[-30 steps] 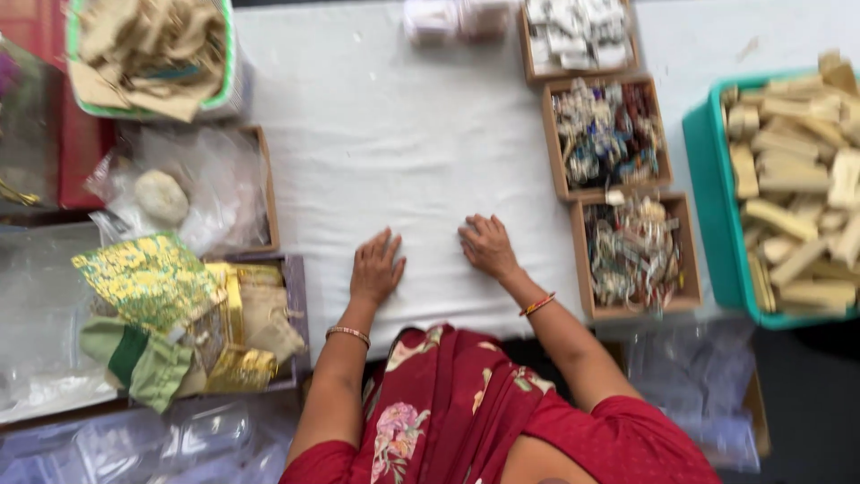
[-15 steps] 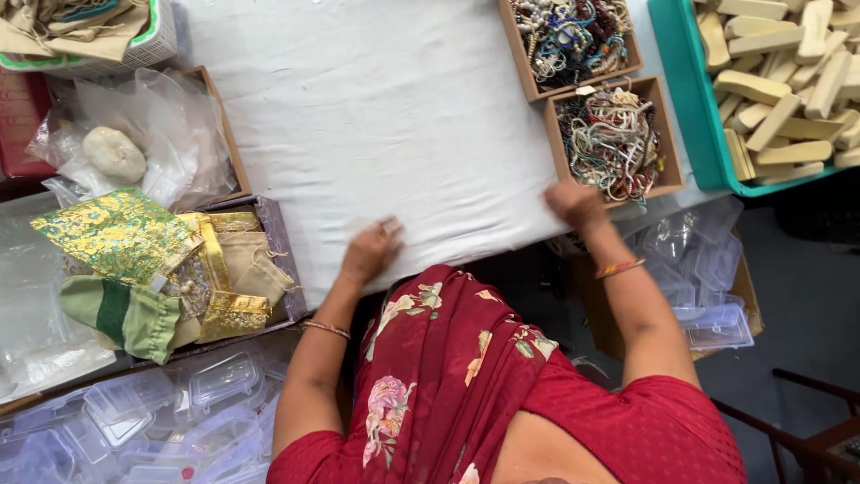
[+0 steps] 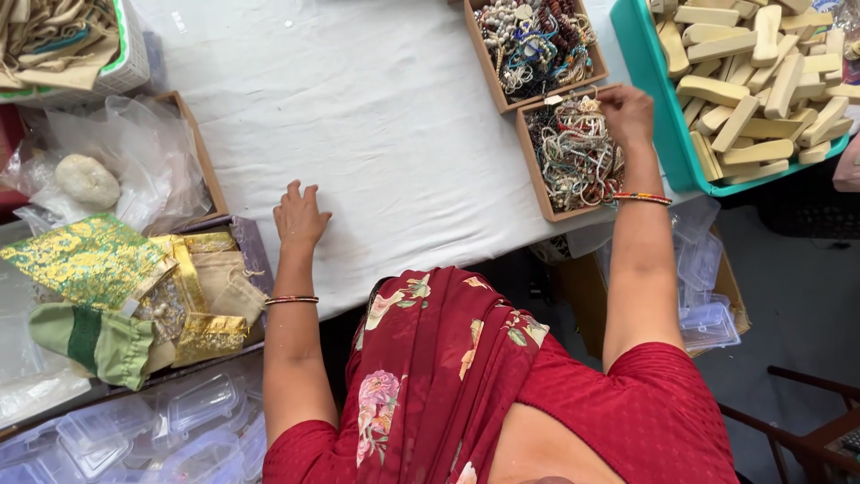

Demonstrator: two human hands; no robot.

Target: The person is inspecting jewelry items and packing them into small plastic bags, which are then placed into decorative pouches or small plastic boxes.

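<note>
Beaded bracelets and strings in mixed white, red and brown (image 3: 573,152) fill a shallow brown cardboard tray (image 3: 543,193) that sits at the near right edge of the tabletop (image 3: 376,116), which is covered with a white cloth. The right hand (image 3: 625,115) reaches over the far end of this tray, fingers drawn together and curled down as if pinching something small among the beads; whether it has actually closed on a piece cannot be told from this view. The right arm is stretched forward and nearly straight, forearm running alongside the tray's outer wall, with a thin multicoloured bangle (image 3: 641,198) at the wrist.

The left hand (image 3: 300,218) lies flat on the white cloth, palm down, fingers spread a little and holding nothing. Its arm is bent at the elbow, close to the body, with a dark red bangle (image 3: 291,300) on the wrist.

A second brown tray of tangled beads (image 3: 530,43) stands just beyond the first, touching it. Right of both trays is a teal plastic crate (image 3: 649,81) piled with pale wooden blocks (image 3: 752,81). Left of the resting hand, gold and green brocade pouches (image 3: 116,278) lie heaped in a box near the tabletop's edge.
</note>
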